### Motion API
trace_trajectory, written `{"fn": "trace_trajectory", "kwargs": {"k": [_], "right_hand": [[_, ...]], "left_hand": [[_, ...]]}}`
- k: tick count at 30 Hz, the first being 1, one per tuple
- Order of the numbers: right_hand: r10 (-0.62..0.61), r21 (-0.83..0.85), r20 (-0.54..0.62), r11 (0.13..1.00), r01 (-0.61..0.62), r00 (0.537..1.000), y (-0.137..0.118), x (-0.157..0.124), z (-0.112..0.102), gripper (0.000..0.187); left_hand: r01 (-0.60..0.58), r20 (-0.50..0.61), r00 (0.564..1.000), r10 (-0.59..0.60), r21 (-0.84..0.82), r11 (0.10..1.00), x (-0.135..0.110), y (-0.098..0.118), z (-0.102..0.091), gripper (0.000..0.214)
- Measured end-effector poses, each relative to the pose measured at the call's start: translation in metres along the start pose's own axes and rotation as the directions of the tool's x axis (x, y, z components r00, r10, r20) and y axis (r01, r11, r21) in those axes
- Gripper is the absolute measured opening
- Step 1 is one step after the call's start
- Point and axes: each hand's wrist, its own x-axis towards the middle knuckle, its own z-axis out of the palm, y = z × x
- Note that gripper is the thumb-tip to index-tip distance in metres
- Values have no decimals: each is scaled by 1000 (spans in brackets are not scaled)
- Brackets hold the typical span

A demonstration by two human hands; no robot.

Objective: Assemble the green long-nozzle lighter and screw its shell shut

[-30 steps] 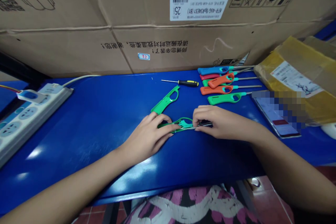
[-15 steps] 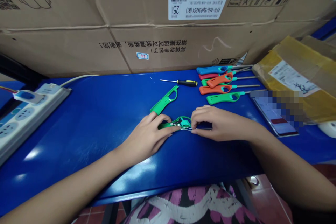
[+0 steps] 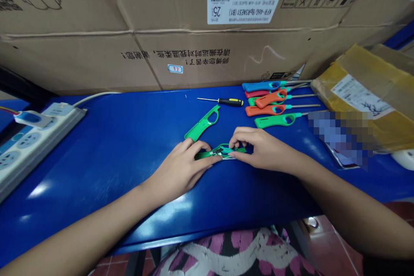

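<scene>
My left hand (image 3: 177,166) is closed on the handle end of an opened green lighter shell (image 3: 203,155), holding it low over the blue table. Inside the shell lie small dark and white parts, a thin white wire or tube, and a turquoise trigger (image 3: 225,150). The thumb and fingertips of my right hand (image 3: 270,151) pinch at this trigger, above the shell's front end; the fingers partly cover it. The matching green shell half (image 3: 201,126) rests on the table just beyond my left hand, its hollow side showing.
Behind the loose half lies a black-and-yellow screwdriver (image 3: 230,101). Several assembled lighters (image 3: 270,110) are piled at the back right, near a yellow-taped package (image 3: 355,90) and a partly blurred phone (image 3: 344,159). A power strip (image 3: 35,140) is on the left; a large carton (image 3: 181,43) walls the back.
My right hand has shifted left, from the front end and wire to the trigger. The turquoise trigger now looks more covered by its fingers. My left hand holds its place.
</scene>
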Motion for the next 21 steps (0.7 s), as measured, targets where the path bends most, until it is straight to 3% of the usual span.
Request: {"fn": "trace_trajectory", "kwargs": {"k": [8, 13, 17, 21], "right_hand": [[-24, -66, 29, 998, 26, 999, -2, -2, -2, 7], [-122, -119, 46, 985, 127, 991, -4, 0, 1, 4], [-165, -64, 60, 984, 169, 984, -5, 0, 0, 8], [-120, 20, 40, 993, 120, 992, -4, 0, -3, 9]], "left_hand": [[-1, -4, 1000, 1, -4, 1000, 1, 1, -1, 37], [-1, -7, 1000, 1, -16, 1000, 1, 0, 0, 37], [-3, -13, 1000, 3, -28, 1000, 1, 0, 0, 39], [0, -12, 1000, 0, -26, 1000, 1, 0, 0, 38]]}}
